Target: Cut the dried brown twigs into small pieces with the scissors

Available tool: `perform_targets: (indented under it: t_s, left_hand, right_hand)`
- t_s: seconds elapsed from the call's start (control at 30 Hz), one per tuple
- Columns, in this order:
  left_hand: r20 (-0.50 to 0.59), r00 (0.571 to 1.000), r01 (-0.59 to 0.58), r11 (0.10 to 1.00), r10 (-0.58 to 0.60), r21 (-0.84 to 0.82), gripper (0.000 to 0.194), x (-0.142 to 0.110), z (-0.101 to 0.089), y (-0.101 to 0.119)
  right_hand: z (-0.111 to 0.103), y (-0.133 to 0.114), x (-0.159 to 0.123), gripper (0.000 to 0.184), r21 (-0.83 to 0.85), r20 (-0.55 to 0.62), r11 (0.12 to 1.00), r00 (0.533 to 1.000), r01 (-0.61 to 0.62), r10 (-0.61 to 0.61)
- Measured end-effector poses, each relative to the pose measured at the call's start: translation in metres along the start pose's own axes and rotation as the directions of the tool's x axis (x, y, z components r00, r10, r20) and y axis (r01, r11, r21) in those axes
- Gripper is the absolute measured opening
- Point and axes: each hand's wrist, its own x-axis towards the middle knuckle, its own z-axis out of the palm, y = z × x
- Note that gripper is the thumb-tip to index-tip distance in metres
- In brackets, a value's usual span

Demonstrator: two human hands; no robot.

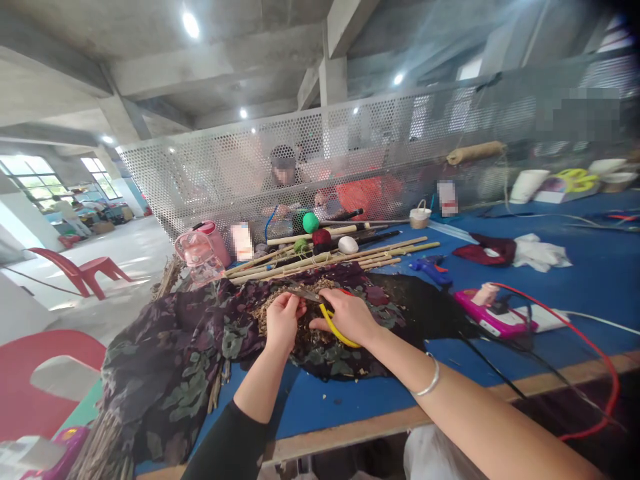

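My right hand (349, 315) is closed round yellow-handled scissors (334, 325), whose blades (303, 293) point left over a heap of dry straw-like fibre (295, 308). My left hand (283, 320) is closed in a pinch at the fibre, just under the blades; what it holds is too small to name. Both hands rest over a dark flowered cloth (185, 347) spread on the blue table (350, 400).
Bamboo sticks (330, 257) and yarn balls (320, 237) lie behind the cloth. A blue glue gun (431, 269), a pink device (493, 317) with a red cable (595, 347), and a pink jug (200, 252) stand around. A person sits behind the perforated screen (350, 153). Red chairs (85, 270) stand left.
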Motion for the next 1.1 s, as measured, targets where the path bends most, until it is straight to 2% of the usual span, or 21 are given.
perform_targets:
  t_s: [0.23,0.57,1.1]
  left_hand:
    - [0.017,1.0,-0.007,1.0,0.007,0.012,0.024,-0.0013,0.0006,-0.0007]
    - [-0.009,0.997,-0.079,0.985,0.081,0.156,0.017,-0.0036,0.0008,-0.0006]
    - [0.007,0.996,-0.087,0.978,0.087,0.191,0.022,-0.0014,-0.0017,-0.0014]
  right_hand:
    - [0.0013,-0.0008,0.0002,0.058,0.019,-0.031,0.999,0.999,0.041,-0.04]
    - [0.0019,-0.0006,-0.0006,0.049,-0.018,0.012,1.0,1.0,-0.006,0.006]
    - [0.0016,0.0,0.0004,0.043,0.025,0.035,0.999,0.999,-0.033,0.032]
